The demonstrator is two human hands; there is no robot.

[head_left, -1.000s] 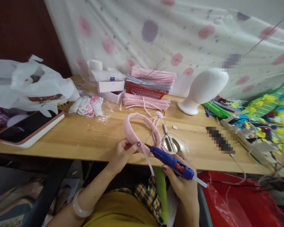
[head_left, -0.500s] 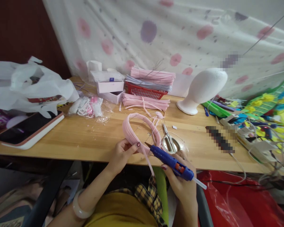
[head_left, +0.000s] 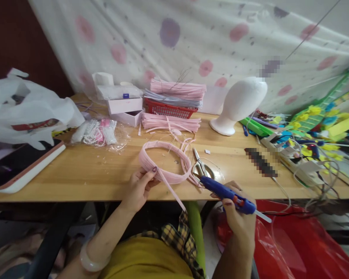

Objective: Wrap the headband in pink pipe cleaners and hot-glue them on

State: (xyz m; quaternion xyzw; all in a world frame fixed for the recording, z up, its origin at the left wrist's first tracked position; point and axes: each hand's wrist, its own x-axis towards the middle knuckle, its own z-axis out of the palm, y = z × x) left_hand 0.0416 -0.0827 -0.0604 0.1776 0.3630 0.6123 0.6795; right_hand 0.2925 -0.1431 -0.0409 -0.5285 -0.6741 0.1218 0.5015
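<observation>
My left hand pinches the near left side of a pink ribbon-wrapped hoop, thumb on top. A loose strip of pink ribbon hangs from under that thumb toward my lap. In my right hand is a blue hot glue gun, its nozzle pointing left toward the hoop but apart from it. A clear glue stick pokes out of the gun's back end. Just beyond the nozzle, scissors lie on the table, beside loose pink strips.
Behind the hoop lies a bundle of pink strips, with a red basket of more strips. A white foam head stands to its right. At the left are a phone and bagged beads; cables and a power strip lie right.
My right hand has drawn the glue gun rightward, away from the hoop. The hoop has tipped flatter in my left hand, which still pinches it. The whole view has shifted slightly.
</observation>
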